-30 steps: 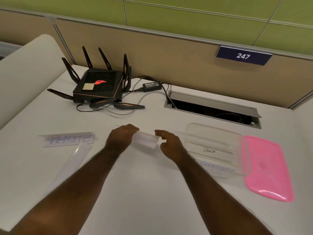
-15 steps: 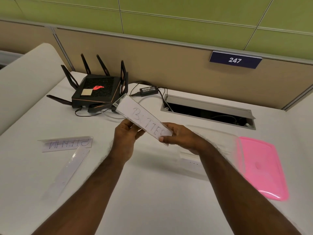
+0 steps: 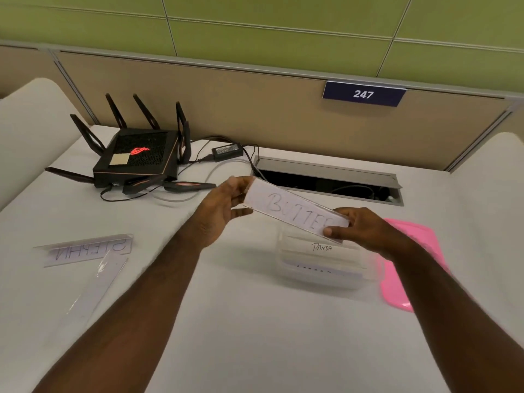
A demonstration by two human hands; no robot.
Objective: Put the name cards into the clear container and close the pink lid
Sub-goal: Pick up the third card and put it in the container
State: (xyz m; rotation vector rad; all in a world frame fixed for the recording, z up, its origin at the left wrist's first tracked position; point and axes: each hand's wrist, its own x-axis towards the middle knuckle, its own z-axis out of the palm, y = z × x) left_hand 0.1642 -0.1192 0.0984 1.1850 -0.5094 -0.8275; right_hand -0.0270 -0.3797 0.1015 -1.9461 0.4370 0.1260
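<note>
I hold a clear-sleeved name card reading "BUTTER" [image 3: 295,211] in the air, tilted, above the clear container [image 3: 320,279]. My left hand [image 3: 224,208] pinches its left end and my right hand [image 3: 360,228] grips its right end. Inside the container lie cards, one reading "PANDA" [image 3: 321,247]. The pink lid [image 3: 397,287] lies flat on the desk just right of the container, partly hidden by my right forearm. Two more name cards rest on the desk at the left: one reading "STEPHN" [image 3: 88,249] and a second one [image 3: 93,290] lying at an angle below it.
A black router with antennas [image 3: 136,160] and a power adapter [image 3: 226,151] with cables sit at the back left. An open cable slot [image 3: 326,181] runs along the back of the white desk. A tan partition with a "247" plate [image 3: 363,94] stands behind.
Both hands lifted the "BUTTER" card off the desk and carried it to the right, over the container. The other cards and the lid have not moved.
</note>
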